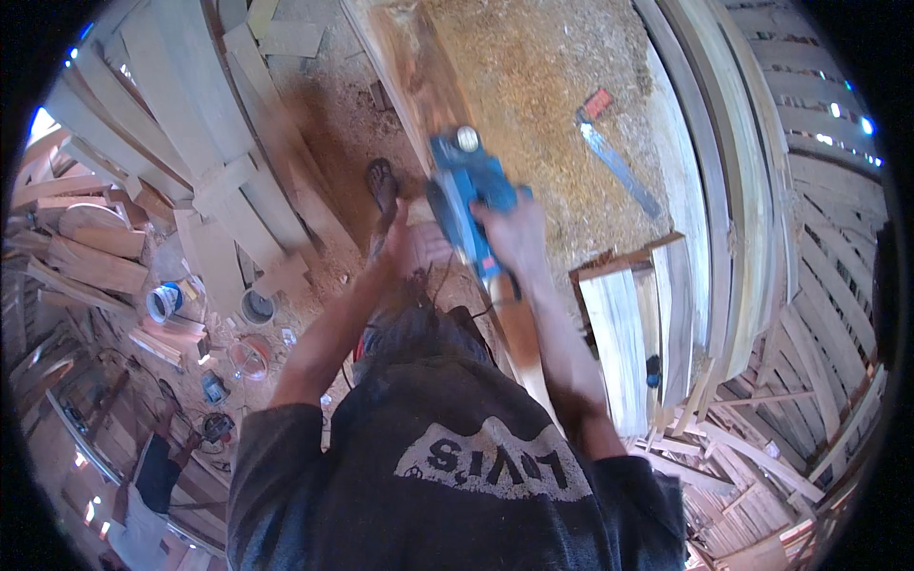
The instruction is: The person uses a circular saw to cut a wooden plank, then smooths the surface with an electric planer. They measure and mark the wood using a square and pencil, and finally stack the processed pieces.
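Head view: blue power planer (468, 190) on the brown board (433, 86), scene centre.
Right grip (514, 238) grasps its handle; left grip (417, 249) looks released, just left, contact unclear. We should press evenly, planer flat, left grip clear.

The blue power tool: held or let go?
Held: the right hand grips the blue power tool. Whether it is running, I cannot tell.

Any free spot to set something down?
Sawdust-strewn worktop: room between the blue planer and red-handled tool; also farther up, beyond both. Crowded: boards along the right; scrap wood and buckets on the left.
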